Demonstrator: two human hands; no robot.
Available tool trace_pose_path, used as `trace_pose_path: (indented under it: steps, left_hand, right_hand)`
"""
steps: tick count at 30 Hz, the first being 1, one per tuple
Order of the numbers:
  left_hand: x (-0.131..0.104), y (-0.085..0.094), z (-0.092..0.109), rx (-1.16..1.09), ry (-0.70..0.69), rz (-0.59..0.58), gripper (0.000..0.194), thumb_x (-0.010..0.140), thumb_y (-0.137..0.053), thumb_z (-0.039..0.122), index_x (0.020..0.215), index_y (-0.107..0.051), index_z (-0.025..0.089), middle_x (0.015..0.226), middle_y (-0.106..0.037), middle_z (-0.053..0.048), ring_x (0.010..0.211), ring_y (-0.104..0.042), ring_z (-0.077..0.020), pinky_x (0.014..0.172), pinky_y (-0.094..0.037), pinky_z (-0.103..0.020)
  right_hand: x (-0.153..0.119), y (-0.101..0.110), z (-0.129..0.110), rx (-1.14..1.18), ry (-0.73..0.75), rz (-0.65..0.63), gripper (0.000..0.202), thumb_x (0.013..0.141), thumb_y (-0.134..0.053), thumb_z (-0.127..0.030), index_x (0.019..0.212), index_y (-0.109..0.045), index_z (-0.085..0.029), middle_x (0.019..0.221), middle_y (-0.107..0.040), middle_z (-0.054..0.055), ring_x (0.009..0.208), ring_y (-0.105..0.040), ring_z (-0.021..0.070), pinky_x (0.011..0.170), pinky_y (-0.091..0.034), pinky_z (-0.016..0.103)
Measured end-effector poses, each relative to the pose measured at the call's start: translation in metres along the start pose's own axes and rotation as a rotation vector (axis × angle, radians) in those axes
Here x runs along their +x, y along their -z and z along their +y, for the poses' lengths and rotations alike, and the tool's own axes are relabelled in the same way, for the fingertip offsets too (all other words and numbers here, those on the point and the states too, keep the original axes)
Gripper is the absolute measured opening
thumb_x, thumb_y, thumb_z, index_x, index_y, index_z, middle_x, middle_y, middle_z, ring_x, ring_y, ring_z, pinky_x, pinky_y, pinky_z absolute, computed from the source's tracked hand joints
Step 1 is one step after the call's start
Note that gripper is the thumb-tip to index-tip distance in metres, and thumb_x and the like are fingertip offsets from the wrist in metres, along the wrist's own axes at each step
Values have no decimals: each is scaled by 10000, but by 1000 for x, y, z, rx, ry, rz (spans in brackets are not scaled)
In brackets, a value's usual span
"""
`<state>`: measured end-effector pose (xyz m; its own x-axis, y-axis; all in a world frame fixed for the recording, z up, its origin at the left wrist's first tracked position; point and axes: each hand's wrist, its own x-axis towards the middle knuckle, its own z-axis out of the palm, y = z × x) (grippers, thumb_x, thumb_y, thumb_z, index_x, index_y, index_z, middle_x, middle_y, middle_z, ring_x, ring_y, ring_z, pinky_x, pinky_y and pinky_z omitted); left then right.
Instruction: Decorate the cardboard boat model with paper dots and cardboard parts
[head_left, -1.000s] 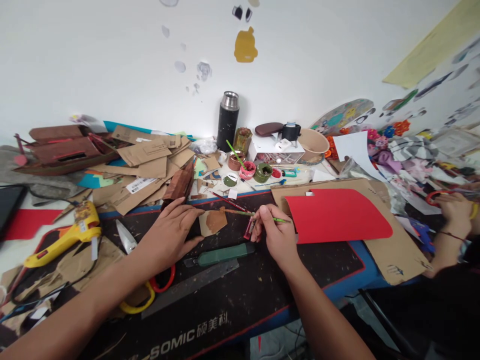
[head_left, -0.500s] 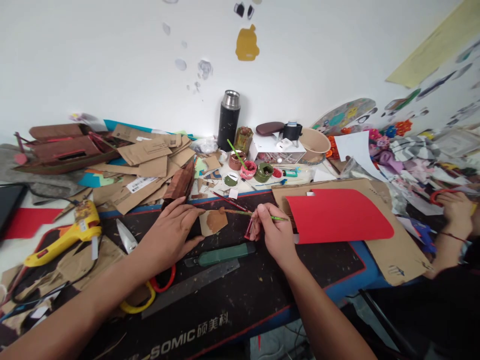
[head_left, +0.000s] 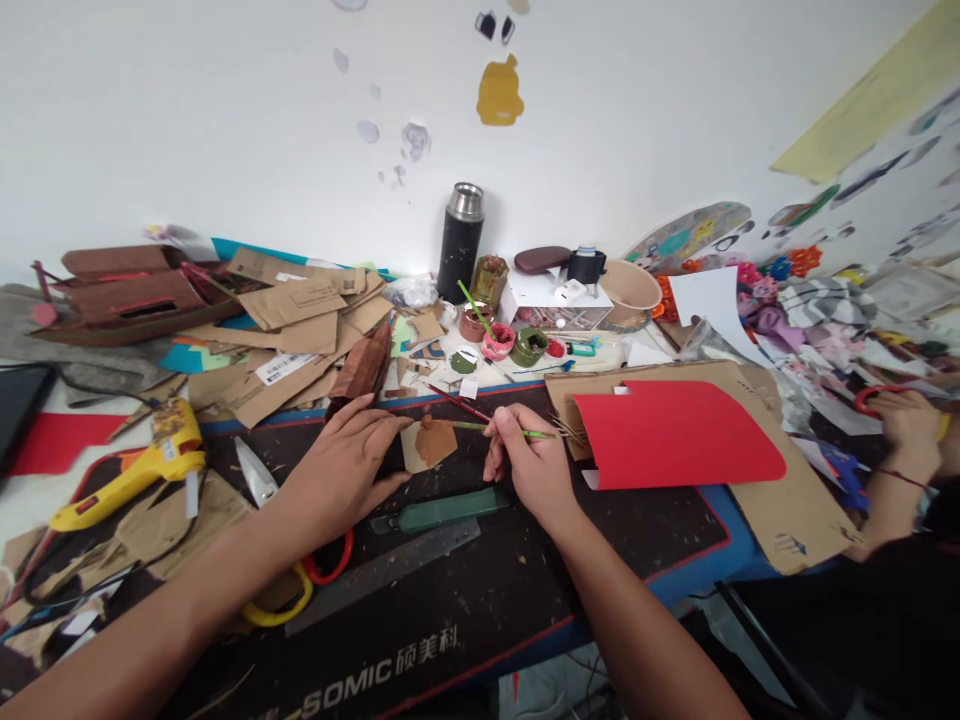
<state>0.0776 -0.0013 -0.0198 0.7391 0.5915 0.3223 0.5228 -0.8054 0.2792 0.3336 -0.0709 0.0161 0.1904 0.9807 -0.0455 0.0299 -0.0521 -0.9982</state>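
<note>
My left hand (head_left: 351, 455) steadies a small tan cardboard piece (head_left: 411, 455) by its left edge, thumb below and fingers above. Brown paint (head_left: 436, 443) covers much of that piece. Pinched in my right hand (head_left: 534, 462) is a thin paintbrush (head_left: 536, 434) with a green handle, its tip on the painted area. Behind them lies a dark red brush (head_left: 459, 401). A green utility knife (head_left: 448, 511) and a metal ruler (head_left: 390, 575) rest in front of the cardboard. Open paint pots, pink (head_left: 497, 342) and green (head_left: 529, 345), stand farther back.
To the left are scissors (head_left: 255, 472), a yellow glue gun (head_left: 161, 455) and cardboard scraps (head_left: 292, 300). A black flask (head_left: 460, 245) stands by the wall. Red sheet (head_left: 682, 435) lies on cardboard to the right. Another person's hand (head_left: 909, 425) is at far right.
My right hand has moved slightly left, bringing the brush tip farther over the cardboard. Thin sticks beside the red sheet now show more. My left hand keeps its place.
</note>
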Motion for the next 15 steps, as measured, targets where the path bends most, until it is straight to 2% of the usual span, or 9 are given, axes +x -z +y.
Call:
trace_pose_path:
  steps: [6,11,15]
  left_hand:
    - [-2,-2,1,-8,12,18,553,954,-710,373,1450,-547,189,1315,-758,-168,1257,-709,-344,1270,-379,-617]
    - [-1,-3,0,0,8,26,549,957,-709,368,1447,-545,182,1309,-758,-165,1243,-714,-331,1272,-380,-596]
    - [-2,-2,-1,7,-13,27,545,957,-716,349,1439,-546,160,1304,-757,-171,1235,-716,-328,1280,-366,-586]
  right_hand:
    - [0,-8,0,-9,-18,-37,543,982,-614,-739,821,-626,-220,517,-544,-61,430,-622,132,413,-422,198]
    - [-6,-5,-2,-6,-35,-122,526,1000,-610,-709,810,-630,-219,504,-542,-63,417,-611,131,424,-436,206]
    - [-6,2,-2,7,-29,-77,523,991,-632,-707,809,-631,-216,505,-540,-65,416,-617,132,415,-435,202]
